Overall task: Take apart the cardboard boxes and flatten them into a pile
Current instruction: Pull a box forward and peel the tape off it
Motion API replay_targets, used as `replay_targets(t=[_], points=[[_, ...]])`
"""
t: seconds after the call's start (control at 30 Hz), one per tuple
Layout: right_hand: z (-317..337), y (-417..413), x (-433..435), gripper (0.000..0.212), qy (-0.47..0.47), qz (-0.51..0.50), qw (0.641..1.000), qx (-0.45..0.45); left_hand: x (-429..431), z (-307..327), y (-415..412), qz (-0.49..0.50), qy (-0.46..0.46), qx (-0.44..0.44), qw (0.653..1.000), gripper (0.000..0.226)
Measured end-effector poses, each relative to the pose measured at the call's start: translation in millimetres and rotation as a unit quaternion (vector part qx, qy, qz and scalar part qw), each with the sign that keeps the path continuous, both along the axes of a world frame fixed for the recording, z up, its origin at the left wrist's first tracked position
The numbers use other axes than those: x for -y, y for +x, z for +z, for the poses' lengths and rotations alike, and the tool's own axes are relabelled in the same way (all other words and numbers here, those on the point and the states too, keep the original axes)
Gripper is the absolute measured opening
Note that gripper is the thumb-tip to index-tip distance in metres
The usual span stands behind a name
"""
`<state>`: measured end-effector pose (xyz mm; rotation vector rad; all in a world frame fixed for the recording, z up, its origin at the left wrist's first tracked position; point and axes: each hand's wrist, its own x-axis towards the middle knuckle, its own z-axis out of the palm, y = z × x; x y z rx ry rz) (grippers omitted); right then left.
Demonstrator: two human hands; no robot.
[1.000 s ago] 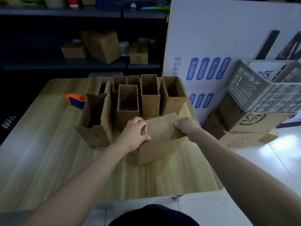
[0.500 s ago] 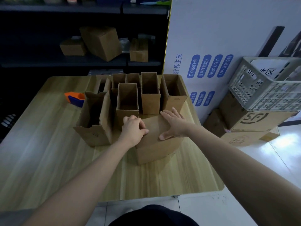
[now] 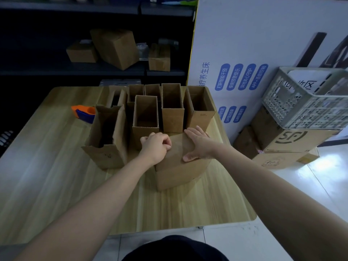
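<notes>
Closed brown cardboard box (image 3: 178, 172) on light wooden desk (image 3: 56, 176), under both grips. L grip (image 3: 156, 146) clenched over its top-left edge, grasping it; R grip (image 3: 197, 146) released, flat on top. Open upright cardboard boxes (image 3: 146, 117) crowd just beyond; orange-blue tape dispenser (image 3: 83, 113) well left.

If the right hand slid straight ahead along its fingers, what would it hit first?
The right hand lies flat on the closed box; it would probably meet the tall open box right behind first, though the gap is hard to judge.
</notes>
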<state>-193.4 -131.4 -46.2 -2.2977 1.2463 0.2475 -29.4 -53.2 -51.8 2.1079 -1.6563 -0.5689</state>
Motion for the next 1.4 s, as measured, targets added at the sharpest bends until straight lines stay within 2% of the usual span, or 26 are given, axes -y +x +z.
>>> replay_targets(t=[0.03,0.1,0.17,0.2,0.27,0.33,0.43,0.57,0.67,0.77,0.87,0.93,0.97,1.03,1.1,1.17,1.23,1.27,1.33,1.4], points=[[0.3,-0.7,-0.5,0.106,0.000,-0.003,1.000,-0.001,-1.1,0.8,0.8,-0.013,0.001,-0.026,1.000,0.015],[2.2,-1.7,0.2,0.105,0.000,-0.010,1.000,-0.002,-7.8,8.7,6.5,-0.005,-0.016,-0.186,0.982,0.016],[7.0,-2.1,2.3,0.102,-0.001,-0.024,1.000,-0.009,-15.3,20.5,16.0,0.053,-0.054,-0.398,0.914,0.016],[8.8,-2.4,3.2,0.101,-0.002,-0.031,0.999,-0.013,-16.5,22.0,22.6,0.096,-0.075,-0.456,0.882,0.017],[10.4,-0.9,3.7,0.099,-0.007,-0.035,0.999,-0.021,-18.1,20.2,34.1,0.177,-0.082,-0.490,0.850,0.016],[11.2,4.3,2.9,0.098,-0.019,-0.028,0.999,-0.034,-20.4,14.3,40.8,0.202,-0.041,-0.517,0.831,0.002],[12.9,17.4,0.2,0.101,-0.029,0.009,0.998,-0.052,-24.6,1.4,45.4,0.220,0.003,-0.533,0.817,0.022],[10.8,39.8,-11.6,0.119,0.005,0.067,0.995,-0.080,-27.3,-8.6,44.5,0.255,-0.010,-0.541,0.802,0.023],[7.4,53.3,-23.2,0.132,-0.042,0.084,0.988,-0.124,-26.0,-6.3,35.9,0.249,-0.008,-0.575,0.779,0.029],[16.0,51.2,-23.9,0.130,-0.110,0.091,0.985,-0.099,-20.5,-0.7,31.4,0.260,-0.024,-0.604,0.753,0.026],[32.0,28.8,-13.5,0.127,-0.108,0.048,0.992,-0.047,-13.7,0.7,41.7,0.299,-0.050,-0.596,0.744,0.021],[40.5,7.8,-5.0,0.126,-0.067,-0.006,0.998,0.010,-8.7,-2.1,50.2,0.325,-0.059,-0.570,0.752,0.021],[42.4,-1.6,-2.1,0.125,-0.044,-0.032,0.998,0.039,-6.6,-3.3,51.7,0.327,-0.056,-0.549,0.768,0.020],[42.0,-15.8,-1.1,0.123,-0.011,-0.074,0.993,0.086,-2.8,-6.6,47.4,0.287,-0.048,-0.466,0.835,0.014],[37.1,-22.7,-4.5,0.121,-0.002,-0.098,0.989,0.113,-1.3,-7.0,33.7,0.184,-0.035,-0.370,0.910,0.014],[32.7,-25.6,-7.8,0.119,-0.001,-0.110,0.985,0.134,2.7,-5.8,17.5,0.088,0.004,-0.296,0.951,0.042],[31.3,-28.3,-10.2,0.118,0.002,-0.115,0.983,0.146,9.7,-6.6,2.9,0.057,0.025,-0.201,0.978,0.066],[30.9,-29.8,-11.1,0.117,0.003,-0.113,0.982,0.149,12.7,-6.2,-3.0,0.057,0.018,-0.158,0.986,0.064],[29.7,-34.7,-12.8,0.118,0.006,-0.111,0.982,0.155,17.9,-4.4,-12.2,0.059,-0.006,-0.117,0.991,0.044],[29.2,-40.7,-12.8,0.118,0.010,-0.111,0.981,0.158,21.0,-0.1,-19.9,0.043,-0.028,-0.116,0.992,0.026]])
